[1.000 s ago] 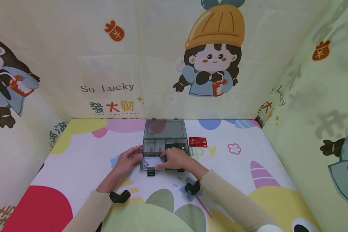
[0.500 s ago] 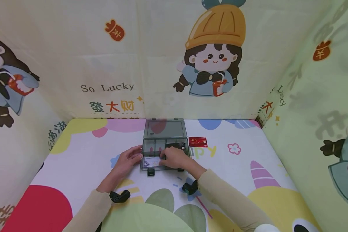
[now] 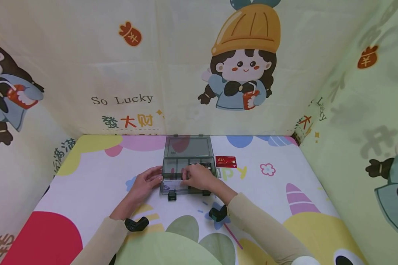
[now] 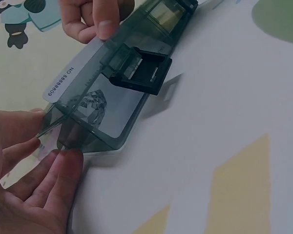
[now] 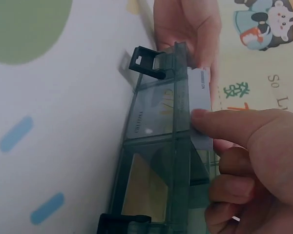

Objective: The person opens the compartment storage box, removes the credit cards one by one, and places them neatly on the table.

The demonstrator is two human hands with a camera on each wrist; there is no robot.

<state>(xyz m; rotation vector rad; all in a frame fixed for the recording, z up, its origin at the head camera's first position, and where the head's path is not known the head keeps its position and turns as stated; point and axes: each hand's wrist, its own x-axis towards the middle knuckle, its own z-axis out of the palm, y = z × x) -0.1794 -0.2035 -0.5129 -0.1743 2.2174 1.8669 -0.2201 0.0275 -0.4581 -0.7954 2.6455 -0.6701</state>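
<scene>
A translucent dark-green compartment box (image 3: 175, 163) lies on the table with its lid (image 3: 188, 147) folded back. My right hand (image 3: 199, 177) pinches a whitish VIP card (image 5: 199, 90) at the front-left compartment, the thumb on its near face. That card stands tilted, its upper strip above the box's front rim and its lower part seen through the wall. My left hand (image 3: 148, 184) touches the box's left side with thumb and fingers at the corner, as the left wrist view shows. A black card (image 3: 206, 165) sits in the back right compartment, partly behind my right hand.
A red VIP card (image 3: 226, 161) lies on the table right of the box. A tan card (image 5: 146, 187) shows through the front-right compartment. Two black latches (image 3: 172, 195) stick out at the front. A printed cloth wall (image 3: 185, 73) stands behind the table.
The whitish card has gone from lying flat to tilted up in its compartment. My right hand's fingers have drawn together on it and shifted slightly away from me. My left hand stays put.
</scene>
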